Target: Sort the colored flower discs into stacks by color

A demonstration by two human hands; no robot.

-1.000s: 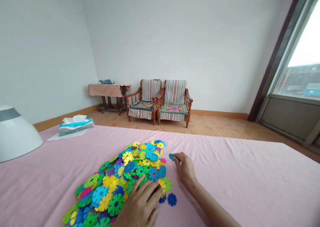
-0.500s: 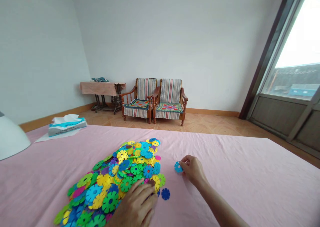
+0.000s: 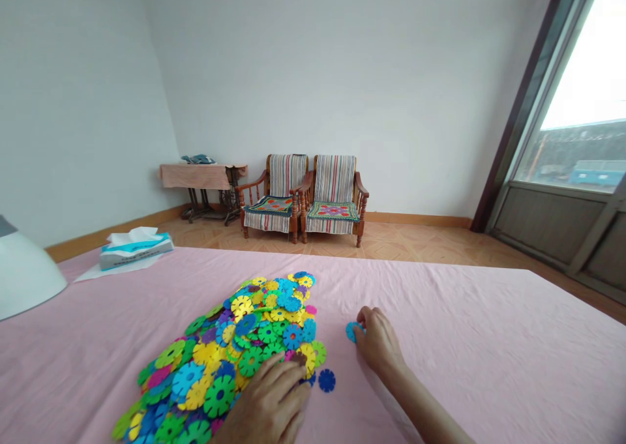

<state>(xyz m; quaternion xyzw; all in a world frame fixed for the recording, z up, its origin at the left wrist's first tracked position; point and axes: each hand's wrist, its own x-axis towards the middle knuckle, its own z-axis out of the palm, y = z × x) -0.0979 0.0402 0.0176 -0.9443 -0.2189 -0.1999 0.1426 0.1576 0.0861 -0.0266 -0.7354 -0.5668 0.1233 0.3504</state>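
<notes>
A heap of plastic snowflake discs [image 3: 220, 366] in green, yellow, blue, purple and pink spreads over the pink cloth. My left hand [image 3: 274, 395] lies with fingers stretched out on the heap's near right edge, covering some discs. To the right of the heap, my right hand [image 3: 379, 340] pinches a light blue snowflake disc [image 3: 351, 331] between thumb and fingers, low over the cloth. Part of that disc is hidden behind the fingers. Between the two hands a dark blue disc [image 3: 327, 380] lies flat on its own.
The pink cloth [image 3: 479, 340] covers the broad surface before me. A tissue box [image 3: 137, 248] stands at the far left, near a white rounded object [image 3: 27, 274]. Beyond the edge are two wooden armchairs [image 3: 332, 199] and a cloth-draped sewing table [image 3: 195, 175].
My right hand has turned slightly, so its fingers now hide more of the light blue disc. My left hand stays on the heap. The whole view has shifted a little.
</notes>
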